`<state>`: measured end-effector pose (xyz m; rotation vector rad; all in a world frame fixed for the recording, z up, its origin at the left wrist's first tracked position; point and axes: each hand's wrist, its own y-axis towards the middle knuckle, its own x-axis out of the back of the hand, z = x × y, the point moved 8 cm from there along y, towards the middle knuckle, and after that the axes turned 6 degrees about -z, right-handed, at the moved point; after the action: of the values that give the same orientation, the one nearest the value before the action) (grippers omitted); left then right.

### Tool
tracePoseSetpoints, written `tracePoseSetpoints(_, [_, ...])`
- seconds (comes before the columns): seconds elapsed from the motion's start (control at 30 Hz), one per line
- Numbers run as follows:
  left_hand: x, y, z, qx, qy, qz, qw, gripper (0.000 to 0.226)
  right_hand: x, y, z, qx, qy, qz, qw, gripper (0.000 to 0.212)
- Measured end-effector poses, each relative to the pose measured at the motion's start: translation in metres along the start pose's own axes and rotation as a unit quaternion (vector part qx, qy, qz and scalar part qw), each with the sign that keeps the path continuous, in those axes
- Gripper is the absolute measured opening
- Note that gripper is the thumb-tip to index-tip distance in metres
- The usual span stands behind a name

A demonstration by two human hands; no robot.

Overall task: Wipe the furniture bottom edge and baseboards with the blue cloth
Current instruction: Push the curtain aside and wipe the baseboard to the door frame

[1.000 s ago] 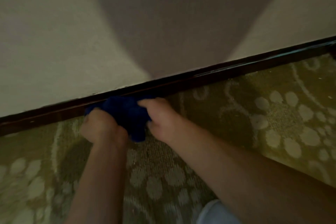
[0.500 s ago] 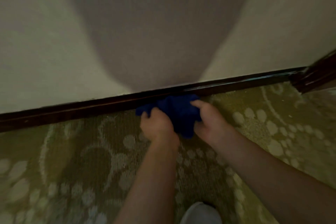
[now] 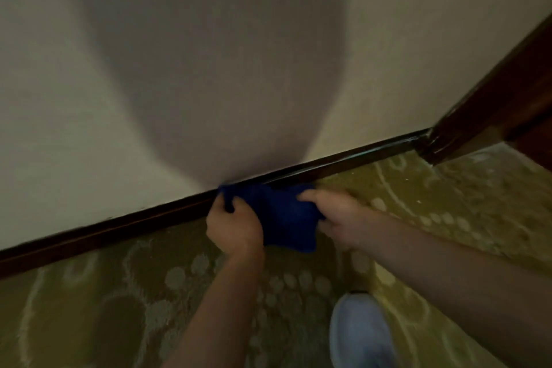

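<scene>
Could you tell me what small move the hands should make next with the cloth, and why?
Probably slide the cloth rightward along the baseboard. The left hand and right hand both grip it against the board, and a stretch runs on to the dark wooden corner.

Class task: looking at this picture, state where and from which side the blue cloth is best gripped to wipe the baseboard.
Grip the blue cloth at its two bunched ends, coming from the carpet side, as the left hand and right hand do. Its far edge lies against the baseboard, so that side should probably stay free to wipe.
</scene>
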<state>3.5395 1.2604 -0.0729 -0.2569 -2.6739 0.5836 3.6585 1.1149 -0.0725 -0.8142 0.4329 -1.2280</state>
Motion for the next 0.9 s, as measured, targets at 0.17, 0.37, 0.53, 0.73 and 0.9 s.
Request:
tracePoseSetpoints(0.17, [-0.04,-0.018,-0.008,-0.222,0.122,-0.002,0.968,0.04,-0.013,0.046,-0.015,0.005,0.021,-0.011,1.0,0.035])
tracePoseSetpoints(0.37, [-0.1,-0.031,-0.005,-0.303,0.235,0.096,0.919,0.034,0.032,0.061,-0.026,-0.03,0.068,-0.046,0.996,0.039])
tracePoseSetpoints(0.53, [-0.076,-0.028,-0.001,-0.302,0.208,0.035,0.93,0.032,0.036,0.061,-0.017,-0.032,0.101,-0.032,0.994,0.03])
tracePoseSetpoints(0.73, [-0.057,-0.021,-0.004,-0.249,0.198,-0.011,0.948,0.037,0.003,0.049,-0.01,-0.013,0.085,0.014,0.996,0.036])
tracePoseSetpoints(0.9, [-0.107,-0.03,0.005,-0.228,0.247,0.072,0.939,0.036,0.038,0.065,-0.018,-0.036,0.114,-0.028,0.992,0.045])
